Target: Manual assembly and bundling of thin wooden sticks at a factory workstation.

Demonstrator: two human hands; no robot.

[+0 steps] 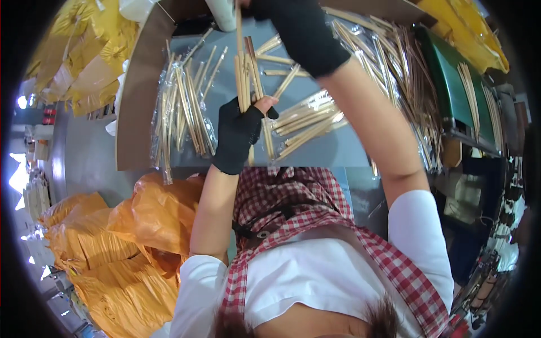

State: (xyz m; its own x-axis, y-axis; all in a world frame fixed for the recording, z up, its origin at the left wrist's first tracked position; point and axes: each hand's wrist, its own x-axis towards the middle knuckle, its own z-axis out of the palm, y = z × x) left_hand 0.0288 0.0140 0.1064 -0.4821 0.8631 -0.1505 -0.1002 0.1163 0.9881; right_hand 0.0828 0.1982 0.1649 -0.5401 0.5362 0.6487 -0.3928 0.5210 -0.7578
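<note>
Gripping chopsticks [246,73], left hand [239,135] mid-table.

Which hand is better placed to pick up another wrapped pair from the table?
Probably the right hand: it holds only the tip of the chopsticks, above the wrapped pairs. The left hand grips the bundle.

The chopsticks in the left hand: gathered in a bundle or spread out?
Gathered. The left hand grips the chopsticks side by side, standing up from its fist; the right hand is at their top.
</note>
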